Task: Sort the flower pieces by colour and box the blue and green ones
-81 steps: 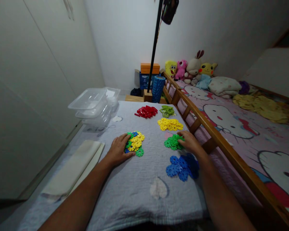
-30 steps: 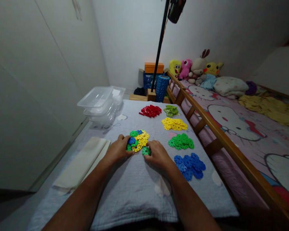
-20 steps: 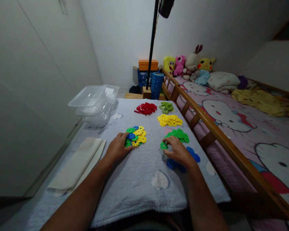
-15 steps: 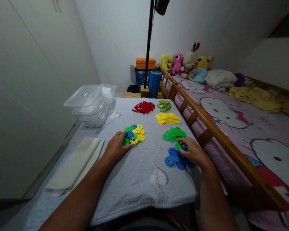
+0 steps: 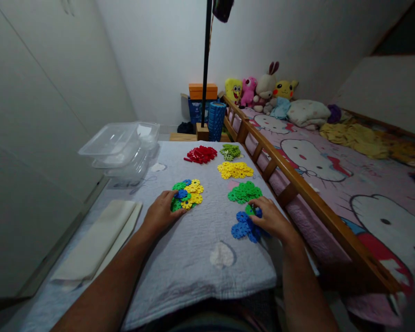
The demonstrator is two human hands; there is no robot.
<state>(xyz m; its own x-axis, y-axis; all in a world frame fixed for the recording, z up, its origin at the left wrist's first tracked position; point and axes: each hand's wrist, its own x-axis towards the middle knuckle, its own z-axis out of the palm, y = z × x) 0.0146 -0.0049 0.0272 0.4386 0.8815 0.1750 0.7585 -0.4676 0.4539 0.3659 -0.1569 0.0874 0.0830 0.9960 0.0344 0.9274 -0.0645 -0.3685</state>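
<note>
My left hand [image 5: 162, 210] lies at the left edge of a mixed pile of flower-shaped plastic discs [image 5: 194, 188] in yellow, green and blue. Its thumb and fingers are apart around that edge, the fingertips partly hidden by the pile. My right hand [image 5: 270, 217] pinches a green flower-shaped disc [image 5: 249, 210] between thumb and fingers. The hand hovers over the right part of a pile of blue discs [image 5: 241, 229], partly covering it. Just beyond it is a pile of green discs [image 5: 245, 192], with yellow discs [image 5: 235, 170] farther back.
Red pieces [image 5: 202, 154] and light green pieces [image 5: 230, 151] lie at the table's far end. Clear plastic boxes [image 5: 107, 143] are stacked at left, behind a folded cream cloth [image 5: 97, 240]. A wooden bed rail [image 5: 290, 182] runs along the right side.
The view has turned slightly right, so everything appears shifted left. Both hands stay almost in the same places, and the green disc remains in my right hand.
</note>
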